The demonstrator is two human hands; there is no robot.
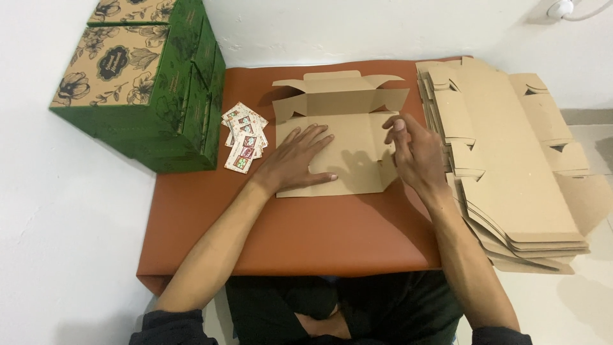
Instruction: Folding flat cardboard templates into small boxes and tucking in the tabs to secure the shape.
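Note:
A flat brown cardboard box blank [348,137] lies on the orange-brown table top [306,230], its far flaps folded upright. My left hand [297,160] rests flat on the blank's left half, fingers spread. My right hand [412,150] is at the blank's right edge, fingers bent around the side flap, lifting it.
A tall stack of unfolded cardboard blanks [511,166] fills the right side. Green floral printed boxes [147,76] are stacked at the far left. A small pile of colourful cards [244,144] lies beside them. White wall and floor surround the table.

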